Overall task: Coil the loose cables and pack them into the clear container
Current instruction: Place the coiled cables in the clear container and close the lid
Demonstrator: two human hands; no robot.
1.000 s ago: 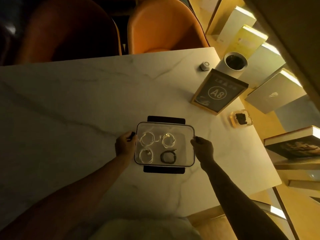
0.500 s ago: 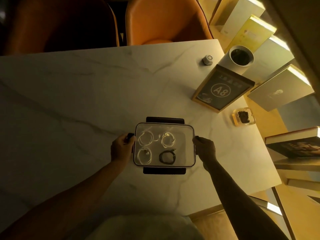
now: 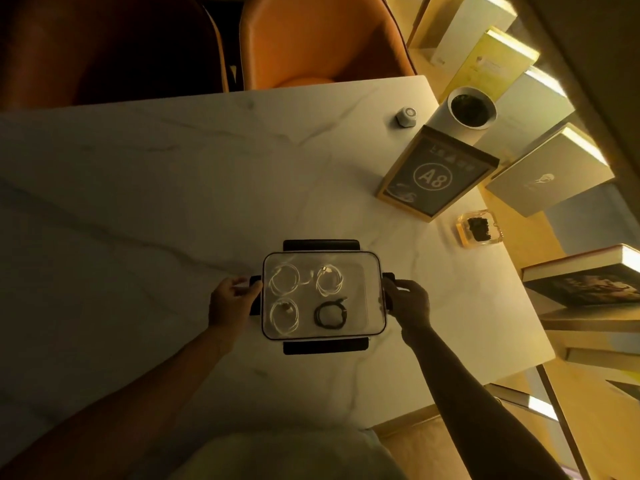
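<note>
Centrally, the clear container (image 3: 370,271) sat on the marble bench (image 3: 138,202), lid on, holding three white coiled cables (image 3: 284,278) and a black coiled cable (image 3: 330,315) at its 5 o'clock corner. At 9 o'clock the left hand (image 3: 230,301) gripped its side latch; at 3 o'clock the right hand (image 3: 410,301) gripped the opposite one. An A8 sign (image 3: 433,176) stood at 1 o'clock.

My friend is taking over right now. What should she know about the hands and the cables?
Left hand grips the black side latch on the left of the clear rectangular container; right hand grips the right latch.
Inside, under the clear lid, lie three white coiled cables and one black coiled cable.
Done: all four coiled and packed.
Left: probably snapping the latches; the front and back black latches stick outward.
</note>
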